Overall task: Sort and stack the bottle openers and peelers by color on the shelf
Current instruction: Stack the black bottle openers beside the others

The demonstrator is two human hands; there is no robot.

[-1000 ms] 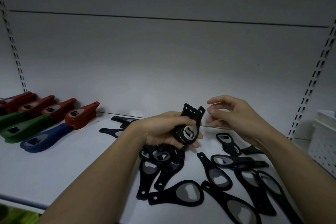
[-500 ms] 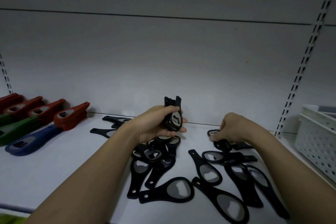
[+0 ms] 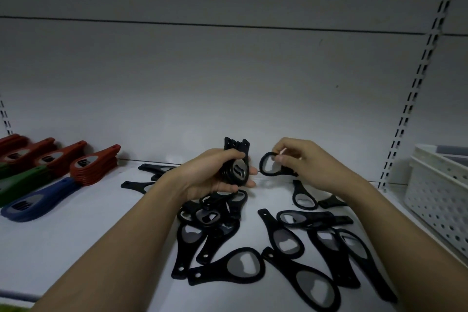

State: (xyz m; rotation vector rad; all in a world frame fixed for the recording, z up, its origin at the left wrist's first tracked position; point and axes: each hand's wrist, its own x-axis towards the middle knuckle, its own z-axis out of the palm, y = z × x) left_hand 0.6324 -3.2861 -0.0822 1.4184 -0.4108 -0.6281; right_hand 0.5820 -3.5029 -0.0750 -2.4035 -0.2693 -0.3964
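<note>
- Two hands work above the shelf (image 3: pixel 76 248): left hand (image 3: pixel 215 175) clasps a black stack (image 3: pixel 235 167); right hand (image 3: pixel 301 159) pinches one opener (image 3: pixel 269 165) just beside it.
- Risk: a loose grip on the bunched stack could let it fan and spill among the scattered openers (image 3: pixel 286 235).

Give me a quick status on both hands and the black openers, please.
Left hand grips black stack, upright. Right hand pinches one black opener beside it. Loose black openers on shelf; nothing blocking.
</note>
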